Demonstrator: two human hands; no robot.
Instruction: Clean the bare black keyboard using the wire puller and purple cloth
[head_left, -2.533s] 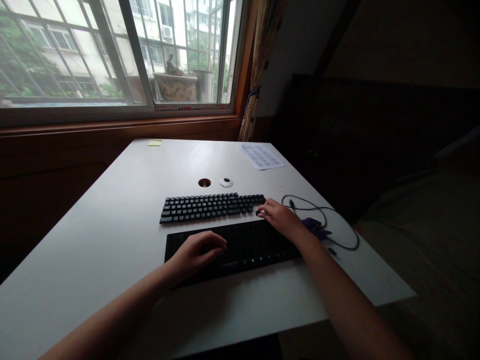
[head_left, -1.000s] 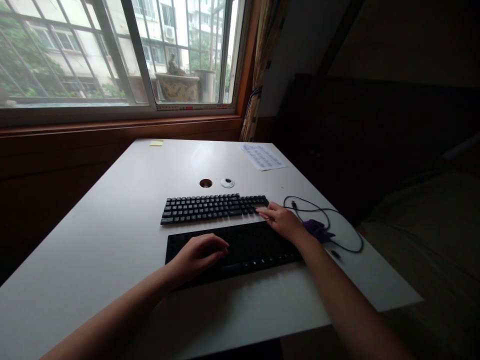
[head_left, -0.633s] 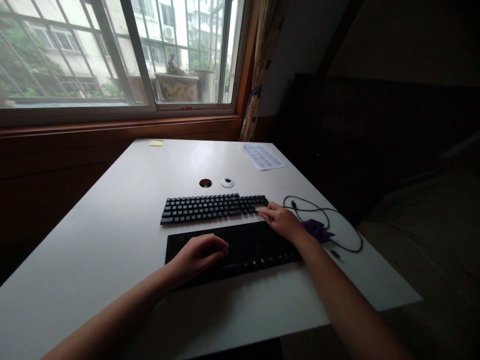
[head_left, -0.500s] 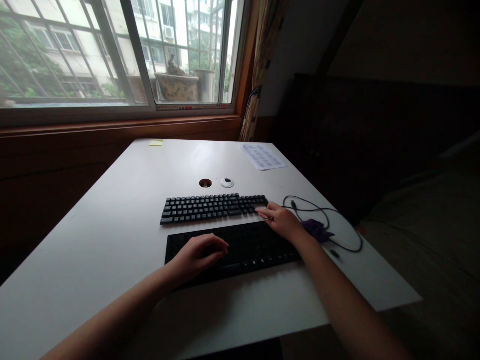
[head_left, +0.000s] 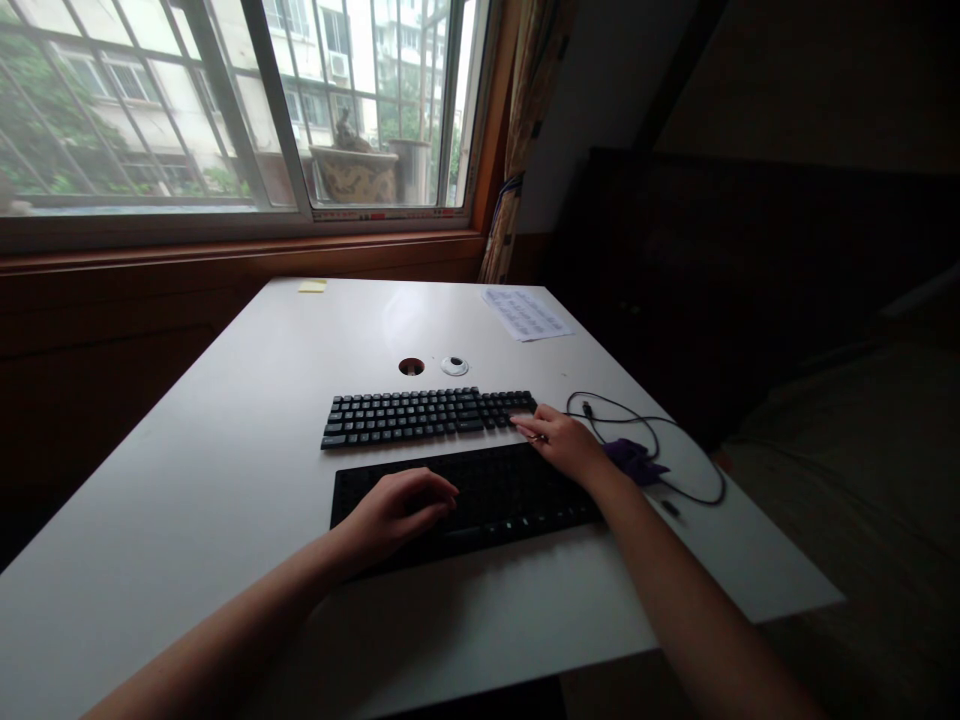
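Observation:
Rows of dark keycaps (head_left: 405, 415) lie on the white table in a keyboard layout, with a pale gap near their right end. In front of them is a black keyboard base (head_left: 487, 490), partly covered by my hands and wrists. At the right end of the rows, my right hand (head_left: 559, 440) has its fingertips drawn together at a keycap, which they mostly hide. My left hand (head_left: 401, 505) rests loosely curled over the left half of the base. Space shows between its thumb and fingers, and nothing is visible in it.
Right of my right hand lie a looped black cable (head_left: 652, 425) and a purple cloth (head_left: 634, 460). Behind the keycaps are a round hole (head_left: 411, 367) and a white ring-shaped cover (head_left: 454, 366). Printed sheets (head_left: 527, 314) and a yellow note (head_left: 312, 286) lie farther back.

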